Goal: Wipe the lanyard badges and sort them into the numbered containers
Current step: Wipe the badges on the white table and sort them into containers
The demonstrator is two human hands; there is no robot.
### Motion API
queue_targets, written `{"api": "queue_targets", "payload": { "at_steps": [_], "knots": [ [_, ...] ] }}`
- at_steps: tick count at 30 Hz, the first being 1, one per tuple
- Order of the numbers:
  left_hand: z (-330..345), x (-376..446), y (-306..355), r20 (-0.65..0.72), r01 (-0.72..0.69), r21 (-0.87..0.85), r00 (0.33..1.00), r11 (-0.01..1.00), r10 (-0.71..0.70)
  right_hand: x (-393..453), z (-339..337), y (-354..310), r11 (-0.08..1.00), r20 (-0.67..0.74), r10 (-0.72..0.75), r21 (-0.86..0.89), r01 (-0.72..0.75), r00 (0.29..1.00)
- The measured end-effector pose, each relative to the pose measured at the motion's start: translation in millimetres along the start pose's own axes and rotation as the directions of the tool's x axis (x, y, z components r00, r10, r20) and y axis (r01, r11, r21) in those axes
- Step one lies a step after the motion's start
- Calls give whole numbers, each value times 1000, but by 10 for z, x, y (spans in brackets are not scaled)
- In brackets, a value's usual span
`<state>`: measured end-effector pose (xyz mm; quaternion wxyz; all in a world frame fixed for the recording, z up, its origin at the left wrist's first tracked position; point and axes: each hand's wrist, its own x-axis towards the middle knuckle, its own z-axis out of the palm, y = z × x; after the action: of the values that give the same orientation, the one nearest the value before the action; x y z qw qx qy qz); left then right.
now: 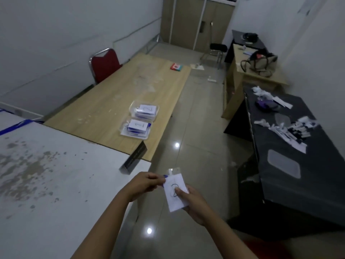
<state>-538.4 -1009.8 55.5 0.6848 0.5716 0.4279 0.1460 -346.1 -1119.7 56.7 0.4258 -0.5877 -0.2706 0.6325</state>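
Note:
I hold a clear badge (172,198) with a white card marked "2" over the floor, between the tables. My right hand (192,206) grips its lower right side, thumb on the card face. My left hand (144,185) pinches its upper left corner, where a bit of blue shows. Two clear containers stand on the wooden table (104,111): the nearer container (137,128) carries a paper marked "1", the farther container (144,110) a paper marked "2". Both hold badges with blue parts.
A white stained table (52,180) lies at my left. A black table (291,165) at the right carries a pile of badges and white scraps (287,128). A red chair (105,65), a desk with a bag (259,66) and a cabinet stand farther back.

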Motion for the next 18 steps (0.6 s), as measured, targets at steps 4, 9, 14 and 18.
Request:
{"api": "queue_targets", "payload": {
  "at_steps": [4,9,14,18],
  "knots": [
    [-31,297,248,-106,-26,-8,994,1000,25,469,-349,-386,997,135,10,-81,1,991],
    [-52,737,476,-251,-85,-265,968,960,17,1115,-541,-882,985,213,29,-171,9,977],
    [-377,1358,692,-408,-125,-367,912,922,-38,1975,-539,-1406,963,284,55,-267,24,957],
    [-813,1884,881,-523,-181,-431,849,884,-81,2666,-427,-1823,959,332,53,-280,45,942]
  ]
}}
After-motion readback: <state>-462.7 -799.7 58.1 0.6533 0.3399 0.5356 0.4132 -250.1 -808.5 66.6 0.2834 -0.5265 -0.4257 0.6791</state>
